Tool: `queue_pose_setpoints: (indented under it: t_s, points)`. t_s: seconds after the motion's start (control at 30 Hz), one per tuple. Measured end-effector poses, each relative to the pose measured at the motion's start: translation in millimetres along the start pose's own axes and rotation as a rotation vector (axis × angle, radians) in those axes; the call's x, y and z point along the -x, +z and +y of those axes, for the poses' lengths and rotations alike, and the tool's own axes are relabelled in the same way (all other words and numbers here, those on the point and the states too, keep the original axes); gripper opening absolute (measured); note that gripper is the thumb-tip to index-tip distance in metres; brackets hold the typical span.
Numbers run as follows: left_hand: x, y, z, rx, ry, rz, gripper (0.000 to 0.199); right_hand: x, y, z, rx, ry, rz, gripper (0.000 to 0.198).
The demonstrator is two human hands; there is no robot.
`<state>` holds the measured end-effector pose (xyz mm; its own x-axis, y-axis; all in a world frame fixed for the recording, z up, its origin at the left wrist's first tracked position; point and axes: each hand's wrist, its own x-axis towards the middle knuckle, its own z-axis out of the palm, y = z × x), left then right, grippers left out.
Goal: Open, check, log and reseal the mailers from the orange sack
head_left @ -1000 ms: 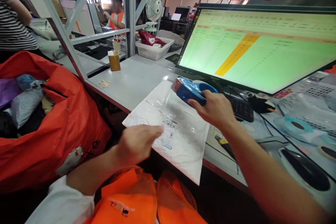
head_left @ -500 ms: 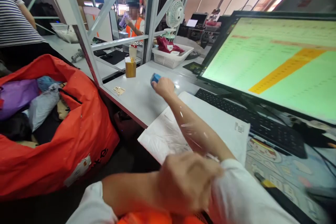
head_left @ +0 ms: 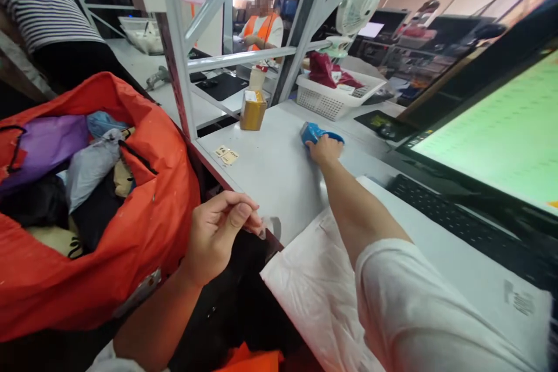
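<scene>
My right hand (head_left: 326, 151) reaches across the white table and has its fingers closed on a blue tape dispenser (head_left: 310, 131), which rests on the tabletop. The palm hides part of the dispenser. My left hand (head_left: 222, 232) is raised at the table's near edge, thumb and fingers pinched together. A small piece of clear tape (head_left: 263, 229) shows at its fingertips. Below my right forearm lies a white plastic mailing bag (head_left: 314, 285), wrinkled and partly over the table edge.
An open red sack (head_left: 174, 186) full of packages stands on the left. A brown taped box (head_left: 253, 111), paper labels (head_left: 226, 154), a white basket (head_left: 325, 101), a keyboard (head_left: 453, 226) and a monitor (head_left: 492, 128) are on the table. Metal posts rise behind; two people are nearby.
My left hand has moved left, away from my right arm, to the table edge. My right hand stays on the blue tape dispenser. The view has turned somewhat left.
</scene>
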<state>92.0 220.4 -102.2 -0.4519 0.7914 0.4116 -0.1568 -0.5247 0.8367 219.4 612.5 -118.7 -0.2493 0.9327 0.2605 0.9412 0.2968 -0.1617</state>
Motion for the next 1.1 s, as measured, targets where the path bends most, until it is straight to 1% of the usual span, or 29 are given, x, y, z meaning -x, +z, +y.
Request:
queue_pose_setpoints:
  t_s: [0.1,0.17,0.2,0.23,0.27,0.3,0.33,0.37,0.4,0.47,0.5,0.57,0.6,0.63,0.7,0.73,0.77,0.9,1.0,1.03,1.1]
  points:
    - [-4.8,-2.7,5.1,0.004,-0.001,0.004,0.012,9.6,-11.7,-6.5,-0.076,-0.064,0.045,0.070]
    - [-8.5,1.8,9.6,-0.006,0.014,-0.003,0.013,33.6,-29.4,-12.4,-0.133,-0.135,0.081,0.076]
    - [-10.3,5.7,11.9,-0.016,0.027,-0.016,0.014,52.9,-40.8,-13.9,-0.221,-0.194,0.064,0.076]
    - [-12.0,10.5,14.3,-0.031,0.044,-0.033,0.016,77.4,-53.2,-13.8,-0.328,-0.260,0.016,0.075]
    - [-13.3,16.3,16.9,-0.052,0.064,-0.050,0.017,106.4,-66.0,-11.7,-0.553,-0.348,-0.072,0.073]
    - [-14.2,23.0,19.6,-0.075,0.090,-0.061,0.019,138.8,-78.3,-7.7,-0.799,-0.437,-0.211,0.075]
    - [-14.3,30.6,22.6,-0.097,0.118,-0.070,0.022,173.2,-89.2,-2.2,-0.990,-0.489,-0.347,0.079]
    - [-13.7,39.2,25.7,-0.117,0.144,-0.076,0.024,207.8,-98.0,4.4,-1.120,-0.507,-0.446,0.081]
    - [-12.1,48.8,29.1,-0.134,0.165,-0.083,0.026,240.8,-104.2,11.3,-1.200,-0.507,-0.509,0.083]
    - [-5.8,70.4,36.4,-0.158,0.196,-0.117,0.030,297.0,-109.0,24.5,-1.275,-0.459,-0.535,0.087]
    - [-1.2,82.1,40.2,-0.167,0.208,-0.145,0.031,318.9,-108.4,30.2,-1.293,-0.421,-0.516,0.089]
    - [10.1,106.1,47.7,-0.178,0.233,-0.206,0.031,351.6,-104.8,39.8,-1.317,-0.318,-0.437,0.090]
    - [16.3,117.6,51.0,-0.181,0.249,-0.232,0.031,363.9,-103.2,44.3,-1.331,-0.251,-0.387,0.085]
    - [22.5,128.4,53.9,-0.183,0.263,-0.255,0.031,374.9,-102.4,49.2,-1.348,-0.179,-0.336,0.076]
    - [33.1,146.8,57.5,-0.187,0.287,-0.287,0.030,395.4,-104.2,61.8,-1.378,-0.048,-0.261,0.050]
    - [37.0,154.4,57.9,-0.186,0.294,-0.299,0.030,405.6,-107.0,70.3,-1.389,0.001,-0.236,0.040]
    - [39.6,160.8,57.3,-0.184,0.296,-0.308,0.029,415.9,-111.1,80.3,-1.393,0.032,-0.215,0.035]
    - [39.8,179.6,46.7,-0.174,0.234,-0.328,0.031,449.9,-132.3,129.2,-1.347,0.080,-0.093,0.030]
    - [37.8,193.3,38.0,-0.165,0.171,-0.356,0.034,459.0,-140.9,157.8,-1.361,0.105,-0.022,0.031]
    - [38.1,198.5,36.5,-0.161,0.161,-0.369,0.034,458.9,-140.8,163.2,-1.395,0.101,-0.022,0.037]
    - [40.0,209.3,35.8,-0.156,0.160,-0.394,0.033,455.8,-137.0,167.5,-1.497,0.054,-0.056,0.059]
